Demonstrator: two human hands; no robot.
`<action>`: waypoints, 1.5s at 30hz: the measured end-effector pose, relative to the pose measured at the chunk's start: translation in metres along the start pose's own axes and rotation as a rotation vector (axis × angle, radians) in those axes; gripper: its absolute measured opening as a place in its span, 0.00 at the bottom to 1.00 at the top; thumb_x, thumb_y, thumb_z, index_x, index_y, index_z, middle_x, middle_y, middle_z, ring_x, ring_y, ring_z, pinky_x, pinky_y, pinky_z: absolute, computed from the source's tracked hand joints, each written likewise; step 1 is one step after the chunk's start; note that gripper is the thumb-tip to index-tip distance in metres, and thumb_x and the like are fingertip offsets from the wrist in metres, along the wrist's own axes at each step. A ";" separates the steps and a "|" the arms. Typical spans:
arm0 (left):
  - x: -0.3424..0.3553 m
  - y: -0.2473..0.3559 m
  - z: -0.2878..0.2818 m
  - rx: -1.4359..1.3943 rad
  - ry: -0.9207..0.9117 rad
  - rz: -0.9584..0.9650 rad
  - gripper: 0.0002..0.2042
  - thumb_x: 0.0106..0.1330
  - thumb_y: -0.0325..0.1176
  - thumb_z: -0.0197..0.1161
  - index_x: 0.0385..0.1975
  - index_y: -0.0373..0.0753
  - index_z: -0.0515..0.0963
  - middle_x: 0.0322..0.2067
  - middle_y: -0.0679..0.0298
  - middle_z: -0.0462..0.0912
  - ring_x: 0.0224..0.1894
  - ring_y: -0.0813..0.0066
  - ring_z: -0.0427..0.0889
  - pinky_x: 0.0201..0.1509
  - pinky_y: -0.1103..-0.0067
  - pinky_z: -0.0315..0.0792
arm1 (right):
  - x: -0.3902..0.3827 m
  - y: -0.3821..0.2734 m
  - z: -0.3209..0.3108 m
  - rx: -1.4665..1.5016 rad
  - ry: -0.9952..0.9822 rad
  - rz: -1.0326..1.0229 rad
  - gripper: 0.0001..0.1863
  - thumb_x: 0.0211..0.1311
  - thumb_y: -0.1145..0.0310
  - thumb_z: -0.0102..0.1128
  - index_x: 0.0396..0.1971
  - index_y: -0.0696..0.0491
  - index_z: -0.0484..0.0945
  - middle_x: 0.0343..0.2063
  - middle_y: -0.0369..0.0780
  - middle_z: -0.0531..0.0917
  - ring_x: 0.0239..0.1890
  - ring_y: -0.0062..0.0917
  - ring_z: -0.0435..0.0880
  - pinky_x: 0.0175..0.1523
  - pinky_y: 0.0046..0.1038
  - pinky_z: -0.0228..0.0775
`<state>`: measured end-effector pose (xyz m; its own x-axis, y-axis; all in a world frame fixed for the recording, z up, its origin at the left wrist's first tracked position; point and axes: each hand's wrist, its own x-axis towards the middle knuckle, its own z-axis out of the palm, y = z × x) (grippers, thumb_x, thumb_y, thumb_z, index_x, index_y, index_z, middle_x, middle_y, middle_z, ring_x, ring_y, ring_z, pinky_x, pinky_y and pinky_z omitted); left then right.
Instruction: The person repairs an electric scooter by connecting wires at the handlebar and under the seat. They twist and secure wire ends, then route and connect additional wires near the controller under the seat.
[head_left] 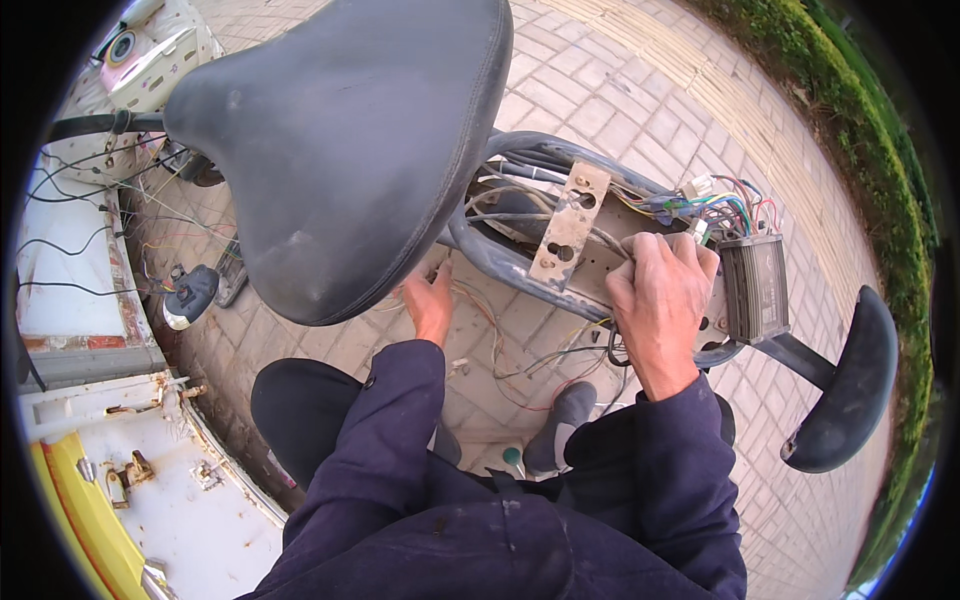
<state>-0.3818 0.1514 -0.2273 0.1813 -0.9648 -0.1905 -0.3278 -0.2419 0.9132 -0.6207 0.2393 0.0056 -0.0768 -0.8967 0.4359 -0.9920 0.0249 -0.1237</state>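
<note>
A black saddle (350, 150) sits on a dark tubular frame (510, 270) of what looks like an electric bike. My left hand (430, 303) reaches up below the saddle's near edge, where most of its fingers are hidden. Over the frame's near rail, my right hand (664, 305) is closed with curled fingers; what it grips is hidden beneath it. A perforated metal bracket (570, 225) crosses the frame left of that hand. To its right is a finned metal controller box (755, 288), with coloured wires and white connectors (697, 187) beside it. Loose thin wires (495, 325) hang below the frame.
On the right, a second black pad (845, 385) stands out on an arm. A dark lamp-like part (190, 297) and wires lie at left beside worn white panels (75, 270). A green-topped tool (513, 458) is between my feet. Paving bricks (600, 85) run to a hedge (860, 110).
</note>
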 end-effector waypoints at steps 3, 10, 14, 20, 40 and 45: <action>0.000 0.001 0.002 0.039 -0.026 0.021 0.17 0.68 0.33 0.65 0.46 0.22 0.83 0.37 0.51 0.89 0.40 0.69 0.85 0.48 0.73 0.75 | 0.000 -0.001 0.000 0.092 0.006 0.017 0.10 0.51 0.69 0.69 0.28 0.52 0.74 0.26 0.40 0.79 0.36 0.37 0.75 0.47 0.38 0.61; -0.005 0.002 0.006 0.012 0.033 0.100 0.13 0.67 0.33 0.68 0.40 0.26 0.84 0.29 0.52 0.87 0.30 0.69 0.82 0.39 0.71 0.74 | 0.009 -0.006 0.009 -0.057 0.006 0.019 0.14 0.52 0.65 0.72 0.26 0.52 0.72 0.27 0.41 0.79 0.38 0.39 0.74 0.45 0.40 0.61; -0.013 -0.002 0.001 -0.068 -0.011 0.078 0.13 0.67 0.33 0.67 0.39 0.26 0.84 0.30 0.55 0.87 0.31 0.73 0.82 0.39 0.73 0.73 | 0.011 -0.007 0.011 -0.081 0.002 0.009 0.13 0.52 0.66 0.69 0.26 0.53 0.72 0.28 0.41 0.78 0.37 0.40 0.74 0.44 0.41 0.60; -0.032 -0.008 -0.007 -0.061 -0.104 -0.064 0.13 0.68 0.34 0.67 0.39 0.27 0.85 0.30 0.59 0.87 0.32 0.77 0.81 0.39 0.75 0.73 | 0.011 -0.002 0.007 0.010 0.012 0.016 0.13 0.53 0.65 0.67 0.23 0.54 0.71 0.27 0.41 0.79 0.37 0.39 0.73 0.44 0.40 0.59; 0.000 -0.017 -0.014 0.013 -0.086 0.025 0.14 0.66 0.34 0.68 0.39 0.25 0.84 0.30 0.50 0.88 0.31 0.68 0.83 0.41 0.71 0.75 | 0.007 0.013 0.006 -0.114 -0.107 -0.033 0.05 0.57 0.65 0.66 0.30 0.49 0.84 0.28 0.36 0.83 0.40 0.33 0.76 0.46 0.37 0.61; -0.002 -0.014 -0.022 -0.033 -0.077 -0.006 0.14 0.66 0.33 0.68 0.40 0.25 0.84 0.34 0.51 0.89 0.34 0.69 0.85 0.43 0.72 0.76 | 0.004 0.012 0.006 -0.236 -0.159 -0.059 0.07 0.60 0.66 0.64 0.26 0.50 0.76 0.27 0.38 0.83 0.40 0.34 0.77 0.46 0.38 0.62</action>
<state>-0.3568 0.1589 -0.2314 0.1108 -0.9687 -0.2219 -0.2956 -0.2453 0.9233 -0.6325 0.2336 0.0004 -0.0201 -0.9573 0.2883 -0.9916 0.0560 0.1166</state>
